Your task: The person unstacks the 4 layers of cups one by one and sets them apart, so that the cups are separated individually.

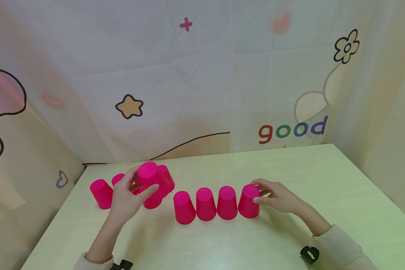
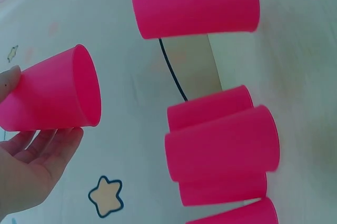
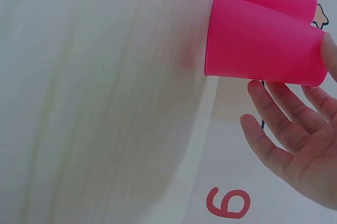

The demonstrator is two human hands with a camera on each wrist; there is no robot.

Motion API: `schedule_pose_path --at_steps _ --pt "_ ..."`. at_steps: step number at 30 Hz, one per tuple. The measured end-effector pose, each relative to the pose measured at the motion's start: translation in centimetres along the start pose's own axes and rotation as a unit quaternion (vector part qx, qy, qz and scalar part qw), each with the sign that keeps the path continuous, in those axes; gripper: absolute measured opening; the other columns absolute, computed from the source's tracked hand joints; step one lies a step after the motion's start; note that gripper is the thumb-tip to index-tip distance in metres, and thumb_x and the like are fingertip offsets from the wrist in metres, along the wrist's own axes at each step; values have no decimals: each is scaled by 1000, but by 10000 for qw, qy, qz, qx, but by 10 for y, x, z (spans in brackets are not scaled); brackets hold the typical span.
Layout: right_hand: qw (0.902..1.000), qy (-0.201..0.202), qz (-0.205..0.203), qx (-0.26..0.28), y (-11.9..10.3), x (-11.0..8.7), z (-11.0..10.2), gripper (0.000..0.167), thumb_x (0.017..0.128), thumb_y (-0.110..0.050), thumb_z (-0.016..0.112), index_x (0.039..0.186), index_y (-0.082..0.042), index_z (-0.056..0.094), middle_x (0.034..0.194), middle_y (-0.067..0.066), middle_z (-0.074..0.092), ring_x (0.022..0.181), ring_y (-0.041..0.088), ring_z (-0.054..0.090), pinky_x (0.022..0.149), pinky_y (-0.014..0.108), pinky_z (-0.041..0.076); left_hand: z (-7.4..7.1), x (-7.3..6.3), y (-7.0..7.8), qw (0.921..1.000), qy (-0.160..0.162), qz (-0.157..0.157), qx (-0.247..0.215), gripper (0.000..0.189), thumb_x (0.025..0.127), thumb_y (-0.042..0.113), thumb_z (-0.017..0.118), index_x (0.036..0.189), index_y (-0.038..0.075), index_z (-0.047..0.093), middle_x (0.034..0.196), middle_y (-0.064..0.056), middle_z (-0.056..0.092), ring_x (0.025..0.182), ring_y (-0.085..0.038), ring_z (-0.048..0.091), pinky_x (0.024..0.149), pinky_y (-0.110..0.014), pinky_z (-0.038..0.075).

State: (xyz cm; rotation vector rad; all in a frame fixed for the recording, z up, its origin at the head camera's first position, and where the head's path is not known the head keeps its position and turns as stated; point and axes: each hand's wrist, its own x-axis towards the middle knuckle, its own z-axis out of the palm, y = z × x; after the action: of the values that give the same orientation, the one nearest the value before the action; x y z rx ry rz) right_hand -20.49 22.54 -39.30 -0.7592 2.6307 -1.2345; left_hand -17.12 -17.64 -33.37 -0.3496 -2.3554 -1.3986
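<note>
My left hand [image 1: 126, 197] holds a pink plastic cup [image 1: 147, 174] raised off the table, mouth downward, with thumb and fingers around its sides. In the left wrist view this lifted cup [image 2: 47, 92] hangs apart from the other cups. My right hand [image 1: 278, 195] pinches the rightmost cup [image 1: 249, 202] of a row standing upside down on the table. The right wrist view shows the thumb and fingers on opposite sides of that cup [image 3: 263, 42], its rim on the tabletop.
Left of the right-hand cup stand more inverted pink cups [image 1: 227, 204] in a row. Behind the left hand are several others, including one at far left [image 1: 102, 194] and one further back [image 1: 167, 178]. A printed cloth [image 1: 195, 75] hangs behind the pale table [image 1: 216, 243].
</note>
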Motion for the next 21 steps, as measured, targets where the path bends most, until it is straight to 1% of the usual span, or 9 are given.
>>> schedule_pose_path --at_steps 3,7,12,15,18,20,21 --pt "10000 6 -24 -3 0 0 0 42 83 -21 67 118 -3 51 105 9 58 96 28 57 72 30 49 -8 0 -4 9997 137 -122 147 58 74 13 75 125 6 48 109 -6 57 95 -19 55 75 -22 50" --pt "10000 6 -33 8 0 0 0 42 83 -21 67 118 -4 51 106 9 58 96 28 57 72 30 49 -17 2 -8 9989 286 -320 172 57 77 15 73 127 7 47 111 -7 57 97 -20 56 73 -20 50" --pt "10000 -20 -30 39 1 0 0 43 83 -21 66 119 -4 51 106 9 58 97 29 57 72 30 49 -28 3 -13 9970 477 -552 254 54 79 17 72 126 10 47 110 -4 56 94 -8 56 72 -16 49" --pt "10000 -19 -39 24 1 0 0 43 83 -21 66 119 -4 51 106 9 58 97 29 57 72 30 49 -33 3 -18 9958 625 -515 426 55 78 16 72 127 10 47 111 -4 55 94 -6 53 73 -14 47" --pt "10000 -16 -46 14 1 0 0 42 83 -21 66 119 -4 51 106 9 58 97 29 57 72 31 49 -37 3 -26 9945 768 -454 541 57 77 16 73 127 8 47 111 -6 55 97 -12 52 74 -12 46" --pt "10000 -16 -47 13 0 0 0 42 83 -21 66 119 -4 51 106 9 58 97 29 57 72 32 49 -40 2 -32 9933 856 -479 618 58 78 21 72 128 8 46 112 -7 54 98 -18 51 73 -10 44" --pt "10000 -17 -47 16 0 0 0 42 83 -21 66 119 -4 51 106 9 58 97 29 57 73 32 49 -41 2 -38 9936 938 -418 478 57 77 20 73 126 7 47 110 -8 54 97 -18 51 71 -9 44"
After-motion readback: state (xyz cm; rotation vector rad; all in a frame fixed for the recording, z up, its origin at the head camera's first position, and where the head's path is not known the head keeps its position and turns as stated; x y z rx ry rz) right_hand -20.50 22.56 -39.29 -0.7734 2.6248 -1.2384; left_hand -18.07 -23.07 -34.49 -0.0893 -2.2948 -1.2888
